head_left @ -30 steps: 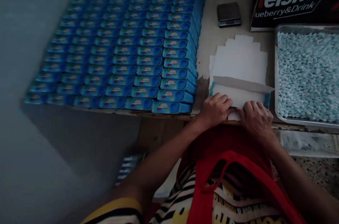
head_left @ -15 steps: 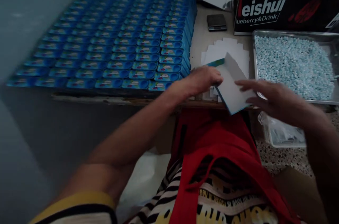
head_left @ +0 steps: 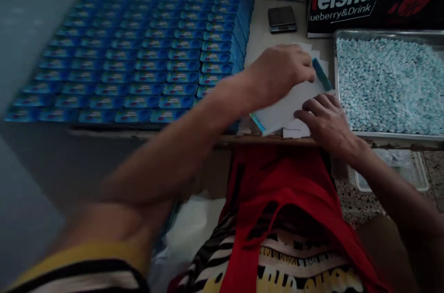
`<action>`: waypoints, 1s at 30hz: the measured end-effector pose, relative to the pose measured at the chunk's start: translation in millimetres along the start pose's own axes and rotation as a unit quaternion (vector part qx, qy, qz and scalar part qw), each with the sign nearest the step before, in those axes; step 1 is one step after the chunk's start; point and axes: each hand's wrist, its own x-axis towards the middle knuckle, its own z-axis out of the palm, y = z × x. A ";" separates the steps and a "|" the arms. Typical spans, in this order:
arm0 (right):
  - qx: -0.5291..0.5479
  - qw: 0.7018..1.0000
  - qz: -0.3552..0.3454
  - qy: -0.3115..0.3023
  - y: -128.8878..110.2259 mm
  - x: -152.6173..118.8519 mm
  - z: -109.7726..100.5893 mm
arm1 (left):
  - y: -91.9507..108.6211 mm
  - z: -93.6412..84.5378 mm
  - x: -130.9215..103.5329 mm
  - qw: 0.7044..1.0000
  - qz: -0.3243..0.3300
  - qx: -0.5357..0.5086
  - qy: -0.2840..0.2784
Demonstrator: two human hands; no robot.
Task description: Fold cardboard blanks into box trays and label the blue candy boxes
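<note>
A folding carton [head_left: 287, 106], white inside and blue outside, lies partly folded over a stack of white cards [head_left: 296, 132] at the table's front edge. My left hand [head_left: 282, 71] reaches across its far side, fingers closed on the edge near a raised blue flap [head_left: 322, 75]. On the carton's right side is my right hand [head_left: 328, 122], fingers bent over the edge and thumb toward the white face. My left hand and wrist hide part of the carton.
Rows of blue packs [head_left: 138, 66] cover the table's left side. At right, a metal tray [head_left: 395, 137] holds pale blue candies or pellets [head_left: 388, 85]. Behind it stands a black printed box [head_left: 347, 4]. A small dark scale-like device [head_left: 282, 19] sits farther back. Below is a plastic basket [head_left: 421, 170].
The carton has turned and moved down onto the white stack. My left hand has shifted farther over it, and my right hand has moved left onto its edge. The view has tilted slightly.
</note>
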 end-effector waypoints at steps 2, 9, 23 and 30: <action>-0.013 1.000 0.024 0.003 -8.4 13.6 12.4 | 9.9 2.6 -26.4 0.998 -0.014 0.064 -0.006; 0.028 0.998 0.059 0.012 -16.2 16.4 34.8 | 9.2 89.7 -93.9 0.988 -0.144 -0.015 0.053; 0.068 0.988 0.137 -0.015 14.0 10.7 42.3 | -30.2 102.5 -58.8 0.974 -0.213 -0.077 0.002; 0.056 0.989 0.126 -0.053 -6.1 -4.7 44.3 | -23.5 102.3 -83.4 0.988 -0.134 -0.023 0.069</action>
